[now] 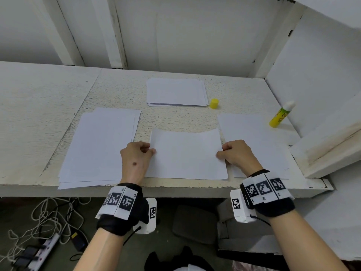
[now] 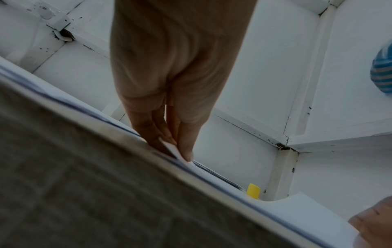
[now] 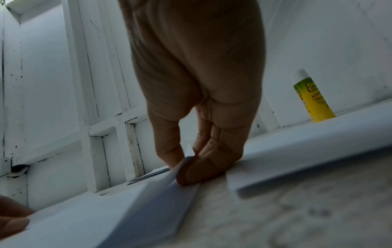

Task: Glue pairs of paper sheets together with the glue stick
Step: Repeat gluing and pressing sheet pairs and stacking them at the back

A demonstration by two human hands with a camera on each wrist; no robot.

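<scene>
A white paper sheet (image 1: 187, 153) lies at the front middle of the table, its far edge slightly bowed. My left hand (image 1: 136, 156) pinches its left edge between thumb and fingers (image 2: 167, 142). My right hand (image 1: 234, 153) pinches the right edge (image 3: 184, 166), lifting it a little. The yellow glue stick (image 1: 280, 115) (image 3: 314, 99) stands uncapped at the right, apart from both hands. Its yellow cap (image 1: 214, 103) (image 2: 253, 191) stands beside the far stack.
A stack of sheets (image 1: 175, 91) lies at the back middle. Overlapping sheets (image 1: 97, 147) lie at the left, another sheet (image 1: 254, 137) at the right. A white wall panel (image 1: 322, 94) closes the right side. Cables and a power strip (image 1: 39, 249) lie on the floor.
</scene>
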